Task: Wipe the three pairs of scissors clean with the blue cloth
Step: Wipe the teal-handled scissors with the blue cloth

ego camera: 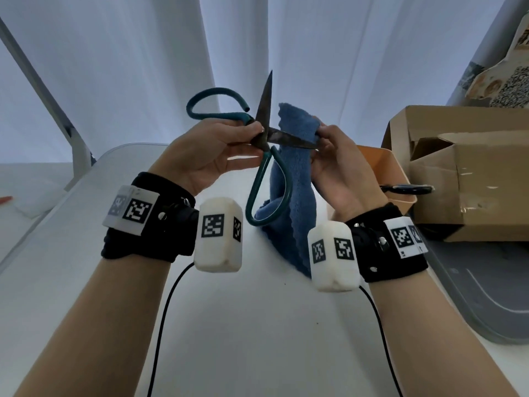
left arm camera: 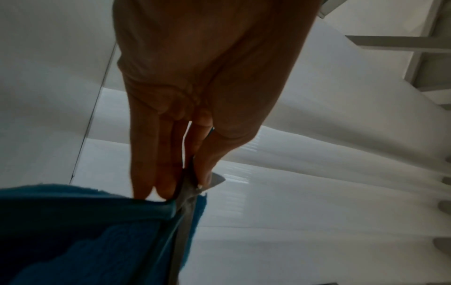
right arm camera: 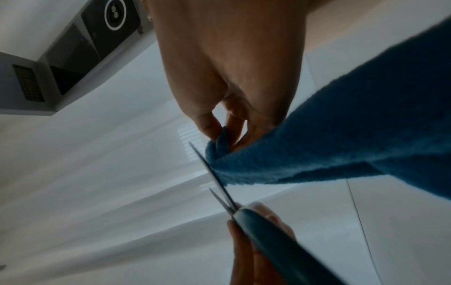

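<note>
Blue cloth is pinched in my right hand, folded over the lower blade near its tip. Left hand pinches the green-handled scissors at the pivot, blades spread wide, all held in the air above the tabletop centre. To do this well I'd keep the pivot locked, draw the cloth tipward along the flat, fingers off the edge. Second pair lies at the right edge.

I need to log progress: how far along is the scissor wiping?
In hand: the left hand holds the open green-handled scissors near the pivot, while the right hand pinches the blue cloth around one blade. Another pair rests on the orange bin; whether it is wiped cannot be told. No third pair shows.
</note>
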`<state>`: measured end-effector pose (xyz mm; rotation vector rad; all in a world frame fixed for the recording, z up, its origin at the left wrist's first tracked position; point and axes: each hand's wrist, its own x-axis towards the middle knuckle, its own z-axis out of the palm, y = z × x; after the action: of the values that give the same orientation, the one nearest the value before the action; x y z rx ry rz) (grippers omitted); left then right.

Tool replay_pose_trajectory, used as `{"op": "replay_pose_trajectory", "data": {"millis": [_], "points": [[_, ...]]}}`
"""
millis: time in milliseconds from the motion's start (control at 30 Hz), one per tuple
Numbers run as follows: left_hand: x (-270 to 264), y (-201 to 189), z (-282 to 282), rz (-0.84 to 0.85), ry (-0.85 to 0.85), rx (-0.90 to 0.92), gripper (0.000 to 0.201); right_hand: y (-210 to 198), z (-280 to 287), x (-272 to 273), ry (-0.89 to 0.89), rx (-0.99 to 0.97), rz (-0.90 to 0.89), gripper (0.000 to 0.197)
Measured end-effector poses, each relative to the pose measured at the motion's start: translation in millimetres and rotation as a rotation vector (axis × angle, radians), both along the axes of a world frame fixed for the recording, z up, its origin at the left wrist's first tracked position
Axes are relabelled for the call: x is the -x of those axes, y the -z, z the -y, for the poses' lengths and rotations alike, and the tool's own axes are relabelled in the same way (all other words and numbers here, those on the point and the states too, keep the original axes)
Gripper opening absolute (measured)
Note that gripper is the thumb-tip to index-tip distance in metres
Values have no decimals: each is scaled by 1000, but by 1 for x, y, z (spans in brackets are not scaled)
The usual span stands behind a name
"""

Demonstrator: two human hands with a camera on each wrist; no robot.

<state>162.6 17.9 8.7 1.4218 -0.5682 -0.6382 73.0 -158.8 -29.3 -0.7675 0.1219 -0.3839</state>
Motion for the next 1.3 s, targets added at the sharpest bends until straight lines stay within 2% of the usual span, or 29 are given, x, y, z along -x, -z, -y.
{"op": "replay_pose_trajectory", "data": {"millis": [67, 200, 267, 333, 433, 567, 833, 933, 1033, 1167, 1300], "points": [[1, -1, -1, 58, 6, -57, 13, -2, -2, 0, -21, 71, 9, 17], [2, -3, -2, 137, -26, -133, 22, -14, -12, 7, -47, 405, -34, 36], [3, -3, -2, 175, -46, -159, 21, -18, -15, 10, -36, 529, -71, 39], [5, -5, -2, 211, -53, -176, 15, -21, -16, 13, -27, 651, -100, 35], [8, -10, -2, 254, -56, -189, 11, -21, -17, 13, -42, 823, -115, 8], [12, -15, -2, 295, -80, -195, 11, -17, -15, 11, -17, 883, -188, 22], [12, -14, -1, 310, -104, -240, 12, -21, -16, 10, -36, 1022, -266, 12], [14, -14, 0, 313, -98, -228, 11, -19, -19, 11, 0, 991, -248, 7], [14, -14, 0, 315, -97, -220, 11, -17, -19, 10, 44, 962, -241, 18], [14, -14, -1, 321, -95, -238, 11, -21, -17, 10, 6, 982, -269, 4], [16, -14, 2, 329, -99, -247, 9, -21, -17, 13, 3, 1013, -279, 5]]}}
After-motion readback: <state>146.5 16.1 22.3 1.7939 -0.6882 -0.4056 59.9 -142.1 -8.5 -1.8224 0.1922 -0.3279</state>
